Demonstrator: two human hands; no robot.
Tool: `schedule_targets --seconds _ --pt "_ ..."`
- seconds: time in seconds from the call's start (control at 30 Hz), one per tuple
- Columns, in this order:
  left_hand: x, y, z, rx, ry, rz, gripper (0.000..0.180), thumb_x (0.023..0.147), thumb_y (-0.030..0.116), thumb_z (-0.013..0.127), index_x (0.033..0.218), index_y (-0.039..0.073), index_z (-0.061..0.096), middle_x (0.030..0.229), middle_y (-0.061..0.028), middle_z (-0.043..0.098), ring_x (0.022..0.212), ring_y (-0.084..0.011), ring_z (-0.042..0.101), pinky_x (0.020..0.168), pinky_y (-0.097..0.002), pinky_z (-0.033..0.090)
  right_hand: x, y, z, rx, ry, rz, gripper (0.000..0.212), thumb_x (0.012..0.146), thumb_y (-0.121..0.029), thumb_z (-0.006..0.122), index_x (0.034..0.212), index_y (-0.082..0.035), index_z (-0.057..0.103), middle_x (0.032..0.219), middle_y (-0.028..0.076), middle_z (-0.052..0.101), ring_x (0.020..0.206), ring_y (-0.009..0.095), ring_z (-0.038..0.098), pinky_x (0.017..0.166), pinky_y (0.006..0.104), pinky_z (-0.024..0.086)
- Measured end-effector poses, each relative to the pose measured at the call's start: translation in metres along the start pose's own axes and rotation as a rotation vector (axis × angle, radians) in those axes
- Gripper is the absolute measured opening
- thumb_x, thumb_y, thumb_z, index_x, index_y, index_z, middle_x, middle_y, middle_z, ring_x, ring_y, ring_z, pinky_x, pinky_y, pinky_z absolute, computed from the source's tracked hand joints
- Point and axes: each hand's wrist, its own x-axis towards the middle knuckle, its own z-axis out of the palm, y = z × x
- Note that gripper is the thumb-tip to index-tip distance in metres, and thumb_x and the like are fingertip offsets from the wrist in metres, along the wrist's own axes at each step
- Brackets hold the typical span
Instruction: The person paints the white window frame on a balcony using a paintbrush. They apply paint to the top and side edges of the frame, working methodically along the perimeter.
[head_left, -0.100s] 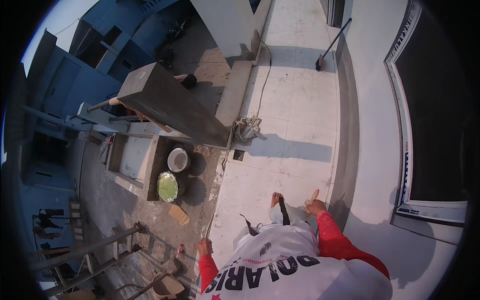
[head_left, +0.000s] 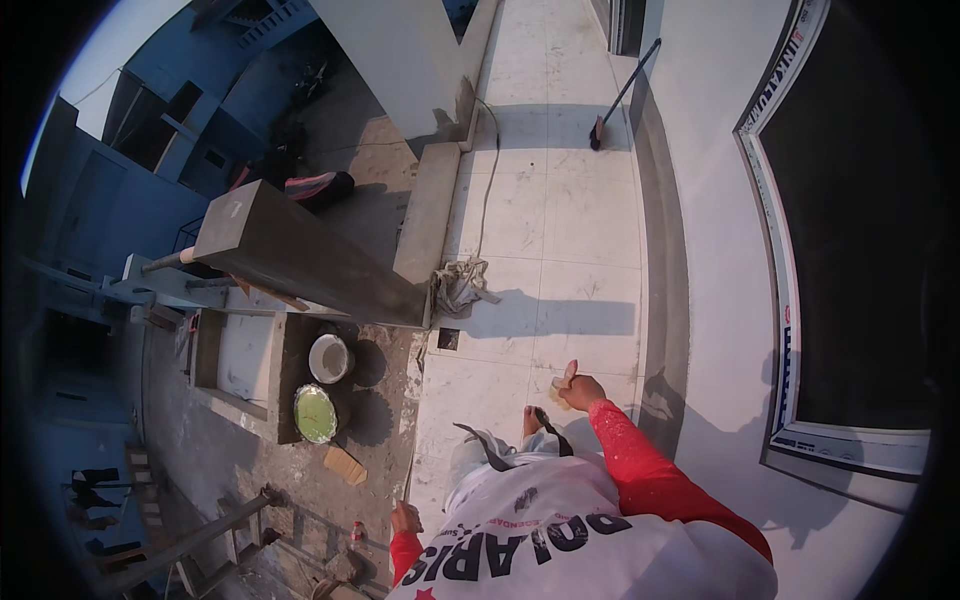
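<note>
My right hand (head_left: pixel 582 391) is out in front of me above the tiled walkway, its fingers closed round what looks like a paintbrush (head_left: pixel 558 394) with pale, tan bristles. Low at my left side, my left hand (head_left: pixel 405 519) hangs with curled fingers; whatever may be in them is too small to make out. A bare foot (head_left: pixel 531 420) shows on the tiles below my shirt. Two buckets stand off the walkway to the left: one with a whitish inside (head_left: pixel 330 358), the other holding light green paint (head_left: pixel 316 414).
A grey pillar (head_left: pixel 310 255) rises at the walkway's left edge, with a crumpled cloth (head_left: pixel 461 287) by its base. A broom (head_left: pixel 622 100) leans on the right wall farther ahead. A dark window (head_left: pixel 850 240) is at right, a wooden ladder (head_left: pixel 190 545) lower left.
My right hand has moved forward and left with the brush. The view has shifted, so the walkway and pillar sit farther left. More of a dark and red shape shows behind the pillar.
</note>
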Motion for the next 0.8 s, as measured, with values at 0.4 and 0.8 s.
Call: schedule_targets --seconds 0.4,0.8 --pt "0.257 0.351 0.248 0.746 0.016 0.405 0.082 0.100 0.065 0.043 0.089 -0.011 0.072 0.090 -0.0301 0.072 0.092 -0.0426 0.071 0.084 -0.0496 0.051 0.219 -0.021 -0.330 0.090 0.202 0.172 0.047 0.084 -0.043 0.065 0.099 -0.001 0.075 0.101 0.024 0.073 0.098 0.040 0.070 0.088 0.0479 0.054" --pt "0.205 0.945 0.782 0.729 -0.537 1.090 0.062 0.099 0.060 0.052 0.095 0.001 0.071 0.086 -0.0201 0.072 0.084 -0.0353 0.071 0.077 -0.0434 0.053 0.248 0.149 -0.405 0.559 0.418 0.928 0.052 0.088 -0.043 0.064 0.118 -0.001 0.071 0.112 0.023 0.073 0.107 0.036 0.070 0.094 0.0451 0.055"
